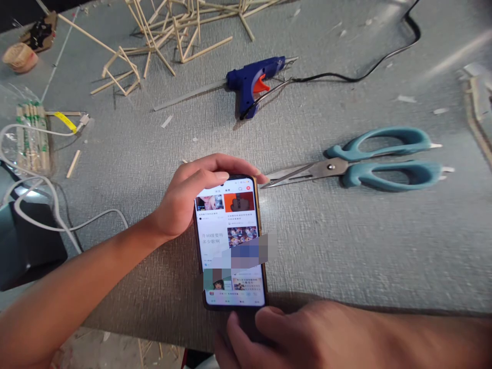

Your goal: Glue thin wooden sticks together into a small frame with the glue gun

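Observation:
A smartphone [230,241] with a lit screen lies near the front edge of the grey table [346,246]. My left hand [188,197] curls over the phone's top end, fingers wrapped round its upper edge. My right hand [277,333] rests at the phone's bottom end, fingers bent and touching the lower edge. Teal-handled scissors [369,164] lie just right of the phone, blades pointing at my left fingertips. A blue hot glue gun [253,82] with an orange trigger lies further back.
A structure of glued wooden sticks [172,36] spreads along the back. A bundle of sticks in plastic [33,136], white cables [57,215] and a dark box [26,246] sit at the left. The glue gun's black cord [365,72] runs to the back right.

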Motion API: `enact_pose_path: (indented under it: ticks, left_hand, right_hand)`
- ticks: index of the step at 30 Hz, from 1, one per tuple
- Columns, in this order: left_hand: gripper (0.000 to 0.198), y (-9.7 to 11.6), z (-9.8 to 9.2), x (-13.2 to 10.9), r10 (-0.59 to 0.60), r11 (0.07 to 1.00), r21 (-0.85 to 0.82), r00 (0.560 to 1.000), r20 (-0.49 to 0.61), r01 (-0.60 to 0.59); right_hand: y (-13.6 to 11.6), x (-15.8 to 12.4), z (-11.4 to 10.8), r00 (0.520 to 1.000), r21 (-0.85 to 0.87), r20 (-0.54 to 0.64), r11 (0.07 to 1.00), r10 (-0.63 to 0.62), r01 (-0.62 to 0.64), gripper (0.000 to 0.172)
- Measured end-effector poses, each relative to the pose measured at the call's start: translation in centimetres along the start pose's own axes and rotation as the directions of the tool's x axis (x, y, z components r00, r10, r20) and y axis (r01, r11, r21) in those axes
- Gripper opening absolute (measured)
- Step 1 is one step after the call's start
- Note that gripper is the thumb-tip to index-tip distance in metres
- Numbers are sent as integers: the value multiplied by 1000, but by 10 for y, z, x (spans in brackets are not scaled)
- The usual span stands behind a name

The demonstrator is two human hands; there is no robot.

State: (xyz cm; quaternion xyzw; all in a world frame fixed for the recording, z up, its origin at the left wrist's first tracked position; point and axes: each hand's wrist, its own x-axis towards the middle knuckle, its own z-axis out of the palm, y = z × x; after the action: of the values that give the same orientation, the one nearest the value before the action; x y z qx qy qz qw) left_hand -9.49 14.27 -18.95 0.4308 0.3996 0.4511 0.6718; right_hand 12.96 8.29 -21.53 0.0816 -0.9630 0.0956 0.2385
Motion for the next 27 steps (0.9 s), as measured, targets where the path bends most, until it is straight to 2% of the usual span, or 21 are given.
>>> enact_pose_path:
  ticks: [3, 8, 13, 19, 22, 24, 27]
  left_hand:
    - [25, 0, 0, 0, 9, 1000, 1, 1000, 5, -9]
    - [25, -2, -2, 1, 36, 999, -27, 999, 36, -35]
    - [24, -2, -1, 0, 31, 999, -10, 998, 46, -31]
    - [25, 0, 0, -1, 15, 1000, 23, 999, 35, -16]
    - [25, -1, 0, -1, 16, 1000, 19, 999, 40, -17]
    - [25, -1, 0, -1, 17, 1000, 25, 999, 38, -18]
    - [25, -2, 0, -1, 15, 999, 39, 999, 36, -16]
  right_hand:
    - [-1, 0, 1, 999, 15, -14, 999, 39, -39, 33]
    - [-2, -5, 6, 999, -14, -32, 1000, -7, 6, 36]
    - [-3, -7, 10, 998, -44, -53, 998, 37, -40, 41]
    - [3, 0, 5, 998, -70, -46, 997, -36, 33, 41]
    - [7, 3, 3, 991, -107, -102, 992, -85, 74, 33]
    - [7, 4, 2, 983, -112, -180, 993, -43, 23, 27]
    - [4, 6, 1, 966, -100, -234, 986, 109, -136, 28]
